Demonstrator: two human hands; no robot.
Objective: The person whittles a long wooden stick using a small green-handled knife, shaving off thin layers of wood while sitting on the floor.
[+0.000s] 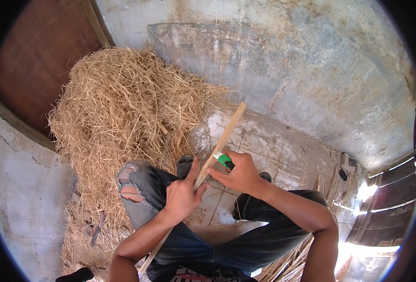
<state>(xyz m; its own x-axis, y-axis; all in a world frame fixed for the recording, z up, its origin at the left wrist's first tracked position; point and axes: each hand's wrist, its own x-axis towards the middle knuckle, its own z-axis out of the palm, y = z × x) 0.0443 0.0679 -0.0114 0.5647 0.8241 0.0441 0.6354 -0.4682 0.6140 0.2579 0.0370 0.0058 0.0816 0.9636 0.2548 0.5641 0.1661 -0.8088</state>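
A long, pale strip of wood or bamboo [230, 127] slants from between my knees up toward the wall, its lower end passing under my left forearm. My left hand [182, 195] is closed around the strip at its middle, index finger and thumb pointing up along it. Just above, my right hand [241, 173] grips a small green-and-black tool [224, 160] with a whitish end. That whitish end rests against the strip; whether it has a blade is too small to tell. My right fingertips also lie close to the strip's edge.
A big heap of straw [123, 98] fills the left side beside a brown door [43, 61]. A dark, curved tool [96, 230] lies on straw. Thin strips [290, 258] are bundled by my right thigh. A concrete wall [302, 61] rises ahead; a small black object [343, 175] sits right.
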